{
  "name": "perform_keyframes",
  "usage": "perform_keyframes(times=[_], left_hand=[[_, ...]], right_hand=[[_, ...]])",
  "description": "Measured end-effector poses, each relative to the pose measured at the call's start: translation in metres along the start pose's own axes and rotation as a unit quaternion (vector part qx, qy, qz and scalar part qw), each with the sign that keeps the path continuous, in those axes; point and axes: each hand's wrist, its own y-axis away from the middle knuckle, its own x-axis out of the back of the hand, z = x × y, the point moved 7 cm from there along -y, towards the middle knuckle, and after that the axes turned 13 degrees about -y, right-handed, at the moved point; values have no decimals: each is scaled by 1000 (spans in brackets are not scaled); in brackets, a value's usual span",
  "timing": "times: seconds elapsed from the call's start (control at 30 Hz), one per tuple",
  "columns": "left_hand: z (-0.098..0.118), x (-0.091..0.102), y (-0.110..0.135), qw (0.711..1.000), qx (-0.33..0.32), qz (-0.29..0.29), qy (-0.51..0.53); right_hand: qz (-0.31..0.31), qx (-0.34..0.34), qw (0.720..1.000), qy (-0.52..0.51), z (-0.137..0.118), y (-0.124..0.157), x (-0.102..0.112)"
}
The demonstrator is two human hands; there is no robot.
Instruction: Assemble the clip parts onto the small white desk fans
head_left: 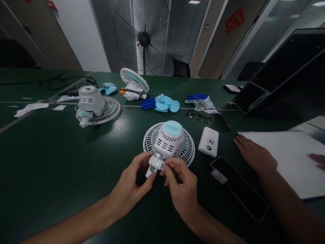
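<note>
A small white fan (167,147) lies grille-down on the green table, its motor housing on top with a light-blue round cap (173,127). From the housing a white clip bracket (155,163) sticks out toward me. My left hand (137,178) holds the bracket from the left, thumb and fingers closed on it. On the other side, my right hand (181,184) pinches a small white part at the bracket's right end; the fingertips hide most of it.
Another fan (92,103) lies at the left, a third (133,84) farther back. Blue fan blades (166,103), gloves (199,101), glasses (199,116), a white power bank (208,141) and a phone (238,189) are around. Another person's hand (256,154) rests by white paper (286,152) at the right.
</note>
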Motion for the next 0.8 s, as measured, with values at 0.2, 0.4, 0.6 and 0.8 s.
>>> perform_keyframes(times=[0.2, 0.4, 0.6, 0.8], left_hand=[[5, 2, -7, 978, -105, -55, -170], [2, 5, -9, 984, -87, -51, -148], [1, 5, -6, 986, -87, -29, -137], [10, 9, 1, 977, -133, 29, -165]], right_hand=[[-14, 4, 999, 34, -2, -1, 0], [-108, 111, 974, 166, -23, -3, -9], [-122, 141, 970, 154, -25, -4, -11], [-135, 163, 969, 131, -21, -5, -10]])
